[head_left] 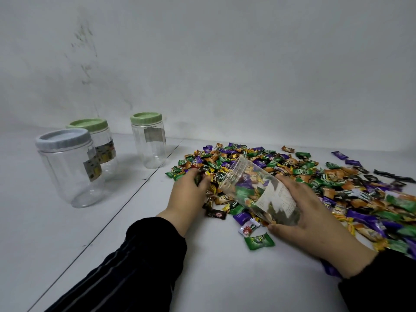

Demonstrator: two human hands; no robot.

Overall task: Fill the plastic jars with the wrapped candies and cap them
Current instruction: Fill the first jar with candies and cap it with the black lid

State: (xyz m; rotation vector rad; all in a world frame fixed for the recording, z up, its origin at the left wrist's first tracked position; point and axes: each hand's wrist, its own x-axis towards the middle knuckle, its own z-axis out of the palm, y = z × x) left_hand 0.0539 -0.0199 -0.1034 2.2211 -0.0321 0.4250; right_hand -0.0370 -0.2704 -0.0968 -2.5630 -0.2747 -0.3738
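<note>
the right hand point(315, 212) is gripping an uncapped clear plastic jar point(258, 192), fingers and thumb curling round its near, bottom end. the jar is lying tilted on its side, mouth pointing far-left into the pile of wrapped candies point(292, 172), and is holding candies in its lower part. the left hand point(189, 190) is resting just left of the jar mouth, fingers curling round a few candies at the near-left edge of the pile. loose candies are lying between and just near the two hands, among them a green wrapped candy point(259, 240) and a brown wrapped candy point(215, 214).

three capped clear jars are standing upright well to the left: a grey-lidded jar point(69, 167) nearest, a green-lidded jar point(99, 145) just behind it, and a second green-lidded jar point(148, 140) further right. all three are looking unfilled.

the pile is spreading right and far across a white tabletop point(225, 278), which is showing a dark seam line point(112, 221) running diagonally. a pale, scuffed wall point(225, 64) is standing behind. dark sleeves are covering both forearms.
</note>
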